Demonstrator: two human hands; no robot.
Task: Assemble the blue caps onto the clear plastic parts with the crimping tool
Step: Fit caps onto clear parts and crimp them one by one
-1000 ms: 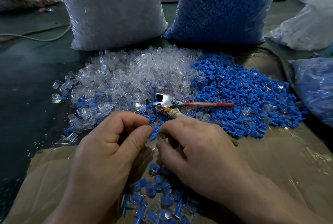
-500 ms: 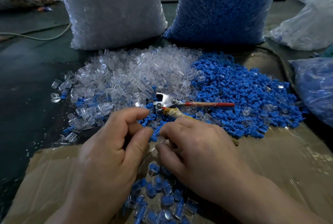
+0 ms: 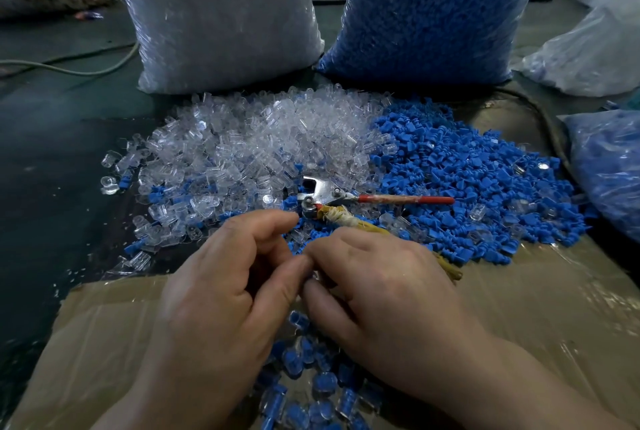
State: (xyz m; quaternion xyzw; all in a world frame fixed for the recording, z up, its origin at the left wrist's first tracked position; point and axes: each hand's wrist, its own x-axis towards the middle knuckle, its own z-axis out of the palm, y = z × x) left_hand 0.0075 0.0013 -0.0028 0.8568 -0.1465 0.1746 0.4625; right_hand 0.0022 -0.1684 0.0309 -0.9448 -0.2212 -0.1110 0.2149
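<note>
a sack of clear parts (image 3: 221, 14) and a sack of blue caps (image 3: 433, 7) are stood behind heaps of clear plastic parts (image 3: 263, 142) and blue plastic caps (image 3: 467, 170). the red-handled metal crimping tool (image 3: 323, 192) is laid just beyond the left hand (image 3: 214, 298) and right hand (image 3: 388, 298), whose curled fingertips are pressed together; anything pinched is hidden.

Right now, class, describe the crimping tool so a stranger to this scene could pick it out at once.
At the back stand the clear parts bag and the blue caps bag. Before them, where the clear pile meets the blue pile, lies the crimping tool, the only metal thing, with one red handle.
</note>
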